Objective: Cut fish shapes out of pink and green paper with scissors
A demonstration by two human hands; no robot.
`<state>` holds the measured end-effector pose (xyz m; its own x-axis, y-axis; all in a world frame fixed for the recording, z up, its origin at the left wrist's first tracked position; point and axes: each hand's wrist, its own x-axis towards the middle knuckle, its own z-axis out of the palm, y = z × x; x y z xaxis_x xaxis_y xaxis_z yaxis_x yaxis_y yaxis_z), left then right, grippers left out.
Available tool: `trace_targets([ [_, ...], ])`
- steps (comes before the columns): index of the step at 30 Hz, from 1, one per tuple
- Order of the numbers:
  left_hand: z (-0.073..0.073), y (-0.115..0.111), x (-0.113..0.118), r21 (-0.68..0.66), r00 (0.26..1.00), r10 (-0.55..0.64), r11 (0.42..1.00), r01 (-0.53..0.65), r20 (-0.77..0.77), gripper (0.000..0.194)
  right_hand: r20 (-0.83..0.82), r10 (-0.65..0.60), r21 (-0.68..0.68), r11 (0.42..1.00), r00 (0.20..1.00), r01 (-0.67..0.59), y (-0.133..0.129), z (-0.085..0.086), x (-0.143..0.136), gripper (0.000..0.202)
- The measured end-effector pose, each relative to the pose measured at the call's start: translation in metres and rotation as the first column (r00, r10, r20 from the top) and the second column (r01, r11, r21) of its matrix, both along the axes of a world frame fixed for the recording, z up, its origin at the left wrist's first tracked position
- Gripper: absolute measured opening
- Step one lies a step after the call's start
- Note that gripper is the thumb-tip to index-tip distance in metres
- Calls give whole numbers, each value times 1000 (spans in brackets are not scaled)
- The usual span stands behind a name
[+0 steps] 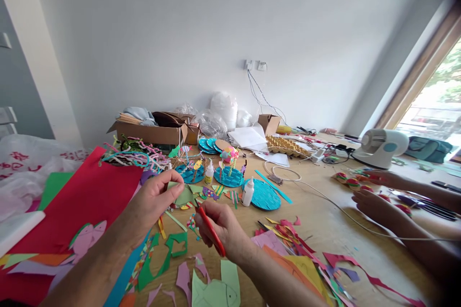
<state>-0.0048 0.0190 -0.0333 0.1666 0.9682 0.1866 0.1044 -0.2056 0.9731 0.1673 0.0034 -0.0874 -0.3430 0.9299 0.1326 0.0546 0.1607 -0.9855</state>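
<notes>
Between the thumb and fingers of my left hand point(163, 195) is a piece of light green paper point(185, 196). My right hand point(225, 228) is closed round red-handled scissors point(213, 234), whose blades meet the paper's right edge. Beyond the paper lie several striped and spotted paper fish point(217, 191). Below my hands, on the table point(306, 223), is a light green sheet with a fish drawn on it point(216, 292). Dark green paper offcuts point(175, 249) lie to its left.
White glue bottles point(248, 193) stand beside blue painted discs point(264, 195). Red card point(79, 206) lies at the left, coloured scraps point(298, 244) at the right. A cable point(334, 206) crosses the table. Another person's hands point(374, 204) touch red-and-green pieces near a fan point(382, 146).
</notes>
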Motion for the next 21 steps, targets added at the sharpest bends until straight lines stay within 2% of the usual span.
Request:
trace_targets([
  [7,-6,1,4,-107,981,-89,988,109,174,19,-70,20,-21,1000,997,-21,-3,3,-3,39],
  [14,-4,-3,7,-119,983,-101,986,120,156,16,-116,36,-62,997,993,-43,-6,9,-7,50],
  [21,-6,-4,10,-98,980,-107,987,125,166,18,-127,37,-71,996,991,-46,-4,3,-7,55],
])
